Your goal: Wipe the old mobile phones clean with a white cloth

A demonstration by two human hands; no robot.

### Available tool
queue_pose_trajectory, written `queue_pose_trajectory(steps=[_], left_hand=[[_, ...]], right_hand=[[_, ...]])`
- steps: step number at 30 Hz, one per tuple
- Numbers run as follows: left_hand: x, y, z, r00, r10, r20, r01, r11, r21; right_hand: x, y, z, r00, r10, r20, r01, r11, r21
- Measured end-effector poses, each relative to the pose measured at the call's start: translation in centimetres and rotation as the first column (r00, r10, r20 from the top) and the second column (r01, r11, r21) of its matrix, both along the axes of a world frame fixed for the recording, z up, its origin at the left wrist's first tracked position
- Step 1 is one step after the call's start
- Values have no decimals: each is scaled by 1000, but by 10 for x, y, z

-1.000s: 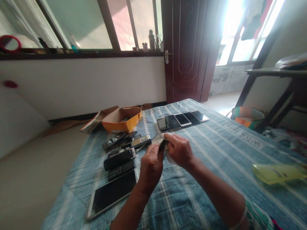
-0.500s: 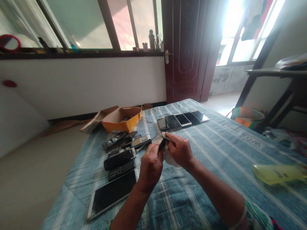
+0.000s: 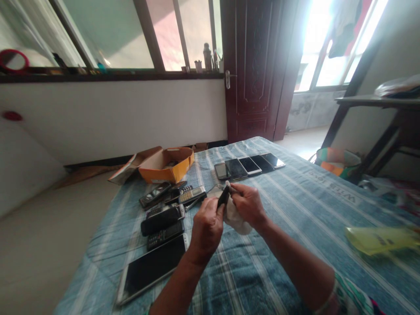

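The left forearm (image 3: 180,278) slants up from the lower middle and the right forearm (image 3: 297,260) reaches in from the lower right, the two converging so that the left hand (image 3: 206,225), curled in a grip, sits near the right hand (image 3: 248,205), which is bent in a pinch.

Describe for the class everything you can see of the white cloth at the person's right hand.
The white cloth looks soft and crumpled, with no pattern visible. The right hand grips it and hides part of it. A small tip shows by the upper end of the dark object between the hands; a loose, rounded fold bulges out below the right hand. Whether it touches the blue striped cover is unclear.
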State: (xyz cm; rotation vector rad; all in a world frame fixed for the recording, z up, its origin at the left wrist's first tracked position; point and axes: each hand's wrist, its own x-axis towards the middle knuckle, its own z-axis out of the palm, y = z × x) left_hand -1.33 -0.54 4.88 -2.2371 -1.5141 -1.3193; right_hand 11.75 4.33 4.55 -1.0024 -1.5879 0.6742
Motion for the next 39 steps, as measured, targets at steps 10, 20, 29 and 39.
queue_pose_trajectory(steps=[10, 20, 29, 39], left_hand=[[-1, 7, 3, 999, -52, 5, 53, 997, -55], [-2, 7, 2, 998, -59, 34, 62, 994, -91], [-1, 7, 5, 998, -61, 33, 63, 995, -71], [-1, 8, 2, 997, -68, 27, 70, 994, -78]], right_hand=[[5, -6, 5, 935, -113, 337, -33, 916, 399], [1, -5, -2, 948, -147, 282, 41, 936, 350], [-2, 1, -2, 999, -47, 28, 44, 995, 94], [1, -6, 3, 971, -58, 233, -18, 950, 312]])
